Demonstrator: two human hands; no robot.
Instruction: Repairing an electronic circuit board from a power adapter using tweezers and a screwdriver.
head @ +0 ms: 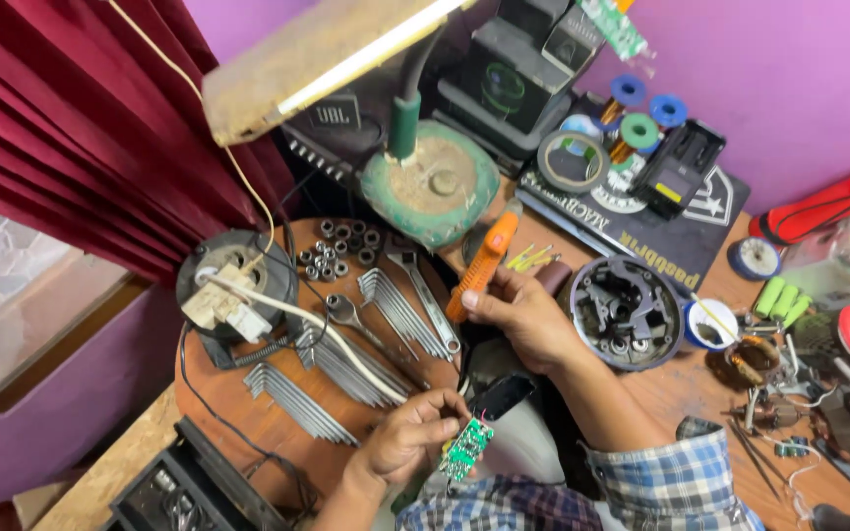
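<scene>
Bench [277, 423] of worn wood, crowded w/ wrench sets, sockets, a desk lamp [346, 69]; purple walls, red curtain at left. Orange soldering tool [484, 261] is clenched in the right hand [518, 315], looks stiff, light, prob. hot at the tip. Small green circuit board [465, 450], pinched by the left hand [410, 433] at its edge, low centre: light, rigid, fragile; best held by edges.

Wrenches [400, 313] beside sockets [339, 248] (near a lamp [322, 61]).
</scene>
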